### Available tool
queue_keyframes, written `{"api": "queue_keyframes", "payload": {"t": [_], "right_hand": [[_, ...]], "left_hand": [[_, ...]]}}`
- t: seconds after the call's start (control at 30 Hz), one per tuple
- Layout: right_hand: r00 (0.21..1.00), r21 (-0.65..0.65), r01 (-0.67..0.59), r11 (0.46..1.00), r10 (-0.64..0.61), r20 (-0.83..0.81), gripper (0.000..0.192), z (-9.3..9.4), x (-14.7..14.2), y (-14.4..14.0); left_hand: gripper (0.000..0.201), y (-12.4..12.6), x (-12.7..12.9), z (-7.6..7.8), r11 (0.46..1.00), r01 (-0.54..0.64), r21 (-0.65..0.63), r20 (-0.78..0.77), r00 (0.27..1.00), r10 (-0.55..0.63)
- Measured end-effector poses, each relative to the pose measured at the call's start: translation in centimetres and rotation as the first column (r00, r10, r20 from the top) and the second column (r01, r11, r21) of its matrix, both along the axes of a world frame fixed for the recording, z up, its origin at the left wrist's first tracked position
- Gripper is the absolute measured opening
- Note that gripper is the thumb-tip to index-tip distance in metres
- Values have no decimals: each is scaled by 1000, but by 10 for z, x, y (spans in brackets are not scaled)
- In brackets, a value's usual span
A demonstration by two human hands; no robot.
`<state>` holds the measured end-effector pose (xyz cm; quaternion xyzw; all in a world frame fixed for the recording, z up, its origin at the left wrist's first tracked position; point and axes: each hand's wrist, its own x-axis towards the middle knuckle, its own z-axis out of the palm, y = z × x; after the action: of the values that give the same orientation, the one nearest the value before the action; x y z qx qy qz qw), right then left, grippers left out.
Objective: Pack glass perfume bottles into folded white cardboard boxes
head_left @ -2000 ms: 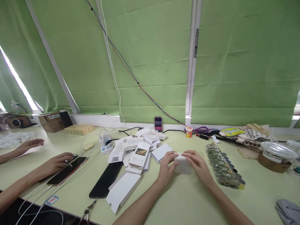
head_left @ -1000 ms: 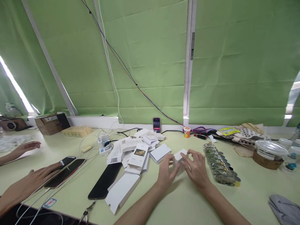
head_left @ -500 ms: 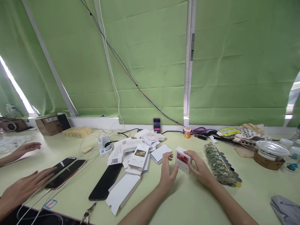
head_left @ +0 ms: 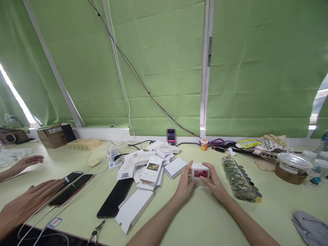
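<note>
A small white box (head_left: 200, 172) with a red picture on its front stands upright on the pale green table. My left hand (head_left: 186, 181) grips its left side, and my right hand (head_left: 213, 181) holds its right side with the thumb across the front. Just left of my hands lies another white box (head_left: 175, 168), flat on the table. Beyond it spreads a heap of opened white cartons (head_left: 151, 171), one bearing a picture of yellow-brown pieces. To the right of my right hand is a row of clear-wrapped greenish packets (head_left: 238, 179) with round discs along its edge.
A black phone (head_left: 115, 199), keys (head_left: 95, 230) and a power strip (head_left: 114, 160) with cables lie left. Another person's hand (head_left: 33, 198) rests by two more phones (head_left: 71, 189). A lidded bowl (head_left: 294, 167) and grey cloth (head_left: 310, 227) are right.
The white box has turned to face me more squarely. My left hand, apart from it before, has closed on its left side, and my right thumb has moved across its front.
</note>
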<state>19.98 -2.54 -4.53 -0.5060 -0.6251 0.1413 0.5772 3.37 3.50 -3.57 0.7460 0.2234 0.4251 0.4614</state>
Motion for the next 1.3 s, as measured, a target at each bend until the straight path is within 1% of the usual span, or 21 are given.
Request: {"api": "queue_keyframes", "payload": {"t": [0.07, 0.17, 0.23, 0.37, 0.43, 0.53, 0.57, 0.63, 0.7, 0.8, 0.87, 0.93, 1.03, 1.1, 1.17, 1.3], "right_hand": [[999, 26, 49, 998, -49, 12, 53, -8, 0, 5], [999, 46, 48, 998, -49, 23, 44, -14, 3, 10], [999, 40, 30, 999, -31, 9, 38, -13, 4, 10], [999, 20, 38, 999, -38, 1, 34, -9, 1, 7], [998, 29, 54, 998, -55, 31, 37, -8, 0, 5], [993, 49, 85, 995, -89, 77, 48, -8, -2, 3], [992, 47, 88, 995, -92, 89, 48, -7, -3, 3], [991, 33, 81, 996, -84, 104, 42, -6, -3, 2], [992, 18, 73, 997, -74, 105, 35, -5, -3, 1], [992, 6, 75, 997, -76, 103, 34, -6, -3, 1], [991, 6, 85, 996, -85, 105, 40, -8, -4, 2], [993, -3, 95, 996, -94, 69, 55, -10, -5, 3], [997, -89, 64, 994, -67, -37, 75, -11, -6, 5], [995, -168, 36, 985, -51, -83, 77, -11, -5, 7], [993, -226, 42, 973, -65, -95, 74, -11, -4, 8], [991, -267, 78, 961, -103, -81, 72, -10, -3, 8]], "left_hand": [[71, 2, 1, -1, 1000, 7, -8, 9, 1000, -7], [67, 3, 1, -2, 1000, 8, -28, 16, 1000, -8], [67, 3, 2, -2, 999, 12, -34, 17, 1000, -12], [70, 2, 2, 0, 999, 16, -28, 11, 1000, -16], [72, 1, 1, 2, 1000, 9, -1, -6, 1000, -9], [73, -1, -1, 4, 996, -2, 94, -58, 998, 7], [73, -2, -2, 5, 992, -3, 125, -77, 997, 13], [71, -1, -2, 5, 987, -10, 162, -101, 994, 27], [70, 0, -2, 4, 985, -18, 174, -108, 993, 37], [69, 1, -1, 3, 985, -18, 172, -109, 993, 37], [70, 1, 0, 2, 988, -15, 155, -102, 994, 31], [72, 1, 0, 1, 994, -9, 109, -74, 997, 18], [79, 3, 0, -1, 999, -3, 32, -36, 999, 5], [86, 4, -1, -2, 1000, 6, -4, -53, 999, -6], [90, 6, -1, -2, 999, 17, -49, -79, 997, -21], [89, 10, 0, -3, 987, 34, -158, -51, 998, -43]]}}
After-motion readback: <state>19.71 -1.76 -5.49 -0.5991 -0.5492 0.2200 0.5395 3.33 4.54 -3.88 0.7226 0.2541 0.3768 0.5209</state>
